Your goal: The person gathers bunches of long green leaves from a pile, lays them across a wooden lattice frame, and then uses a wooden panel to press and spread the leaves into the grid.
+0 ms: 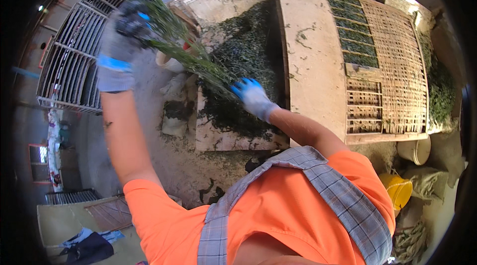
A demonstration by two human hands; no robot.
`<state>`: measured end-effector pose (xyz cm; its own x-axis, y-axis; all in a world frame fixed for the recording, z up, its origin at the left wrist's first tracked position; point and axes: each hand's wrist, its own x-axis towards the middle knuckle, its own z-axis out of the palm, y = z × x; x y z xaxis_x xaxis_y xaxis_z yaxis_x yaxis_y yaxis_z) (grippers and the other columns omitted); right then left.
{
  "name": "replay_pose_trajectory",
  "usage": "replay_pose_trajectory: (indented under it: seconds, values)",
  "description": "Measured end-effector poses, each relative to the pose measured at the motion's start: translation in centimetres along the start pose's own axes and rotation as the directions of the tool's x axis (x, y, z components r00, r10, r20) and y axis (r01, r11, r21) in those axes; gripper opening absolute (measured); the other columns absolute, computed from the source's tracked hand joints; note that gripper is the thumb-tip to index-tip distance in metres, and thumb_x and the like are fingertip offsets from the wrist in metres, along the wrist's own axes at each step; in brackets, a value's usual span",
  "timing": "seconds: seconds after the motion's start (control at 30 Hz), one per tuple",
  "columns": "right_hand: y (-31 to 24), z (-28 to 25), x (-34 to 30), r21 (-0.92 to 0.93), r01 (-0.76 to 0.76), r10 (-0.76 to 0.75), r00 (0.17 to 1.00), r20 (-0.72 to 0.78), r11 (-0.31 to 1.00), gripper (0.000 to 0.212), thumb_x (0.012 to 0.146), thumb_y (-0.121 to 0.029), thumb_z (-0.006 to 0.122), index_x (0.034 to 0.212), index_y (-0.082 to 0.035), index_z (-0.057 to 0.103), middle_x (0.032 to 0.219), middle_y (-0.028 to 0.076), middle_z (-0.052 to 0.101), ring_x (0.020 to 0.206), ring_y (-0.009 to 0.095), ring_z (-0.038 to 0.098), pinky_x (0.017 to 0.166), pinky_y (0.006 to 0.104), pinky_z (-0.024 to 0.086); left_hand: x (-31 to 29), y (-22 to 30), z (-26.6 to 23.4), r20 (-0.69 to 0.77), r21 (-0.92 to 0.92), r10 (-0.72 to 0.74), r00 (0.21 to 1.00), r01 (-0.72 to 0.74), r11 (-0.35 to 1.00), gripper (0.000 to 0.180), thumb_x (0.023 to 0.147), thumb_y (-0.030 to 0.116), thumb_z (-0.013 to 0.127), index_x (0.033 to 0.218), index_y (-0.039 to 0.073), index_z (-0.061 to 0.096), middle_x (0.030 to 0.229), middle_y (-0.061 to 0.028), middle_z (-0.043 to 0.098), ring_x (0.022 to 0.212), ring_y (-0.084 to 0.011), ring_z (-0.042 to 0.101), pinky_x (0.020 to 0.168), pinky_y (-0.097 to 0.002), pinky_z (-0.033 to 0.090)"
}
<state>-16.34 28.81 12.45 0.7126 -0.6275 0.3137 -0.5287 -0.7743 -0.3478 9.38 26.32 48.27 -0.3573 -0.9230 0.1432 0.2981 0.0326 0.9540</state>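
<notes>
My left hand (133, 27), in a grey glove with dark fingers and blue bands, is raised at the upper left. Its fingers, smeared by motion, are closed round a bunch of long green strands (186, 58) that look like grass or stringy seaweed. The strands stretch down to a dark green heap (248, 48) on a pale board. My right hand (253, 98), in a pale glove with blue fingers, lies at the lower end of the strands against the heap. Its fingers are stretched out and slightly apart, touching the strands.
Right of the heap lies a wide pale board (313, 61), then a woven lattice rack (397, 61) partly filled with green. Slatted metal racks (69, 61) stand at the left. A yellow bucket (397, 190) and a white bucket (415, 150) are at the lower right.
</notes>
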Motion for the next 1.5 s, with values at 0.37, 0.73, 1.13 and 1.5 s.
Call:
replay_pose_trajectory:
  seconds: [0.37,0.73,1.13,1.5]
  values:
    - [4.4,-3.5,2.8,0.267,-0.156,0.176,0.983,-0.054,0.951,0.028,0.074,-0.011,0.059,0.101,-0.004,0.066,0.095,0.02,0.068,0.087,0.039,0.065,0.077,0.0457,0.055,-6.0,-6.4,0.4,-0.235,-0.013,0.166,0.958,-0.174,0.985,0.044,0.098,0.026,0.051,0.135,0.002,0.051,0.101,-0.008,0.068,0.079,-0.0148,0.066,0.064,-0.0236,0.051]
    - [0.2,-20.8,18.9,-0.151,0.011,-0.027,0.994,-0.103,0.988,0.032,0.078,-0.016,0.064,0.109,-0.011,0.067,0.096,0.014,0.069,0.074,0.03,0.069,0.064,0.0401,0.057,-5.2,-30.4,-1.2,-0.047,0.483,0.054,0.997,-0.024,0.876,0.039,0.102,0.023,0.04,0.133,0.003,0.051,0.128,-0.0127,0.06,0.109,-0.0207,0.061,0.095,-0.0326,0.05]
    - [0.6,-4.9,-3.0,-0.102,0.073,-0.043,0.964,0.263,0.992,0.074,0.076,-0.031,0.07,0.143,-0.012,0.046,0.144,0.019,0.045,0.14,0.041,0.03,0.113,0.0569,0.025,-4.3,-26.6,-0.2,-0.091,-0.606,-0.243,0.966,0.14,0.783,0.041,0.102,0.022,0.033,0.128,-0.004,0.052,0.126,-0.0154,0.06,0.115,-0.0285,0.058,0.103,-0.042,0.045]
    - [-1.2,-1.7,3.4,0.01,0.286,-0.269,0.91,-0.314,0.958,0.04,0.074,-0.009,0.061,0.113,-0.013,0.066,0.12,0.008,0.061,0.119,0.032,0.049,0.098,0.0462,0.042,-2.7,-2.5,0.2,0.128,0.15,-0.153,0.98,0.133,0.98,0.031,0.1,0.016,0.045,0.122,-0.002,0.057,0.115,-0.0151,0.065,0.101,-0.0233,0.064,0.091,-0.0347,0.052]
